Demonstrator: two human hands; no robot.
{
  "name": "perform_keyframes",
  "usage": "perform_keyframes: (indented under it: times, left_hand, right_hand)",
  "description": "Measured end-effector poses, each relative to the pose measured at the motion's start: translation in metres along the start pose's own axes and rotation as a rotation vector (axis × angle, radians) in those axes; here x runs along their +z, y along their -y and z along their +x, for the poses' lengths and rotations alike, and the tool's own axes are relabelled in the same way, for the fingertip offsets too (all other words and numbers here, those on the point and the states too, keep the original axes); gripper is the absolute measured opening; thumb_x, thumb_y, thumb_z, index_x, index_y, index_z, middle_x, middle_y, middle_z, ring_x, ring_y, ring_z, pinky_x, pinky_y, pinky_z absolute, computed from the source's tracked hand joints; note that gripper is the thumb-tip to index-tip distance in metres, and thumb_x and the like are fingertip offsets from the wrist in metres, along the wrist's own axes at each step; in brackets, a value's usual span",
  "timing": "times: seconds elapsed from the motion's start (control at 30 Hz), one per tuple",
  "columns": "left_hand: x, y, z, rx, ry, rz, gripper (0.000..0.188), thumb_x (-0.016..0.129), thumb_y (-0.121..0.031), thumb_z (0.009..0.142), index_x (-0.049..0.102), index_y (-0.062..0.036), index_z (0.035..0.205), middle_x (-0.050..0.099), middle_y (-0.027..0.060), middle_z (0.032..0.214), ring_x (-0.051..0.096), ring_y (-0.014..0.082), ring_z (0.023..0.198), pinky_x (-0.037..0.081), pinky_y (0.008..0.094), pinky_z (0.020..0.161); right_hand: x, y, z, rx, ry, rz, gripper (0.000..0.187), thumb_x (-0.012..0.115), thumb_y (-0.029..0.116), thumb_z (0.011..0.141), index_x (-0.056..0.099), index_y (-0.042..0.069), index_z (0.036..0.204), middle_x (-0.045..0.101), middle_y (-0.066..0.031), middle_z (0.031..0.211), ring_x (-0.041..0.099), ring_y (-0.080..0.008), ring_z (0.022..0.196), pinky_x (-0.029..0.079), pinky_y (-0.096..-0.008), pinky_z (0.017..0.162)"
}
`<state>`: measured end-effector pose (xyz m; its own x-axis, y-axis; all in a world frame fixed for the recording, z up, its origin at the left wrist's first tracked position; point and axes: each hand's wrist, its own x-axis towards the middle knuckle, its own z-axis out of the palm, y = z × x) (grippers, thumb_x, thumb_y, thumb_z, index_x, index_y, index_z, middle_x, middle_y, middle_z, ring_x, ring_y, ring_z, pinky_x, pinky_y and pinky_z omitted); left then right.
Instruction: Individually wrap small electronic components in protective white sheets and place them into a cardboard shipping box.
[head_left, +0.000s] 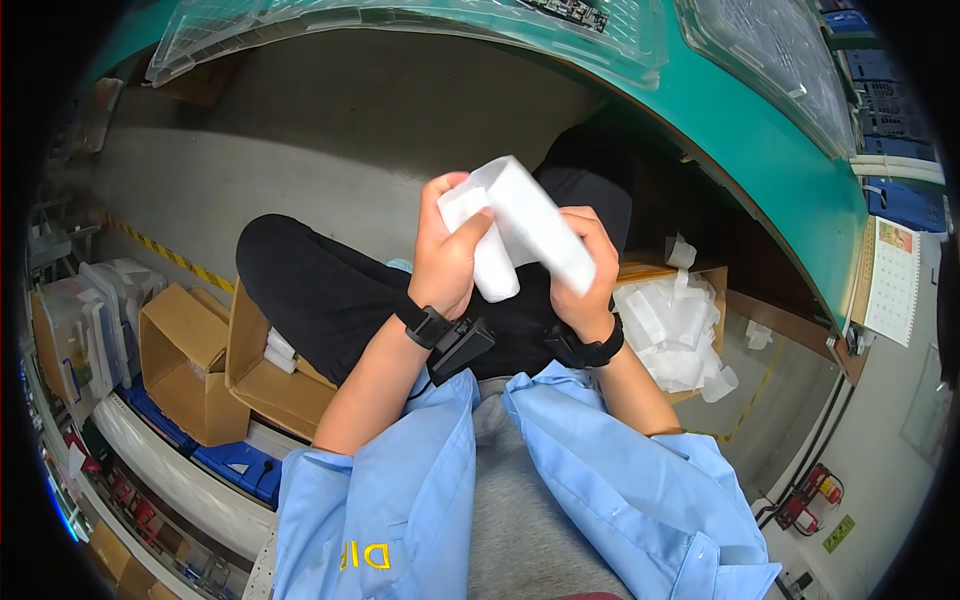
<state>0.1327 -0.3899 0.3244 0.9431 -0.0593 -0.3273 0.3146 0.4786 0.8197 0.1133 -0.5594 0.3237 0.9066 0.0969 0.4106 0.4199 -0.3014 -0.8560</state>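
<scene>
Over my lap, both hands hold a soft white foam sheet [540, 215] bent into a loop. My left hand [448, 245] is closed on its left part, the thumb pressed on a flap that hangs down. At the other end, my right hand [585, 270] grips the broad right side between thumb and fingers. Beside my right knee, a cardboard box [722, 290] holds a loose heap of similar white pieces [670, 325]. Another cardboard box [255, 370] by my left leg contains a few white folded pieces [281, 350].
A green worktable [720, 140] curves across the far side, carrying clear plastic trays [770, 60]. At the left are an open carton [185, 340], clear bins [85, 320] and a blue crate [240, 465]. One white scrap [758, 334] lies at the right.
</scene>
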Motion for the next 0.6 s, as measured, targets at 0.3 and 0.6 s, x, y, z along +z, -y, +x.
perform_keyframes:
  times: [0.3, 0.6]
  left_hand:
    - [-0.011, -0.011, 0.005, -0.238, 0.096, -0.515, 0.054, 0.06, -0.012, 0.094, 0.041, 0.0002, 0.143, 0.054, 0.0149, 0.134, 0.052, 0.0235, 0.125, 0.041, 0.0364, 0.107]
    - [-0.012, -0.01, -0.003, -0.272, 0.092, -0.145, 0.051, 0.055, -0.029, 0.1, 0.046, -0.0004, 0.14, 0.059, 0.0114, 0.13, 0.059, 0.0219, 0.118, 0.046, 0.0352, 0.101]
  right_hand:
    - [0.008, 0.011, 0.007, 0.156, -0.198, 0.101, 0.011, 0.065, 0.01, 0.097, 0.062, -0.001, 0.098, 0.062, -0.0053, 0.093, 0.054, -0.0101, 0.079, 0.043, -0.0236, 0.072]
    - [-0.02, -0.005, 0.006, 0.448, -0.194, 0.334, 0.029, 0.054, 0.022, 0.105, 0.064, -0.001, 0.091, 0.059, 0.0027, 0.085, 0.049, -0.0038, 0.08, 0.04, -0.0216, 0.074]
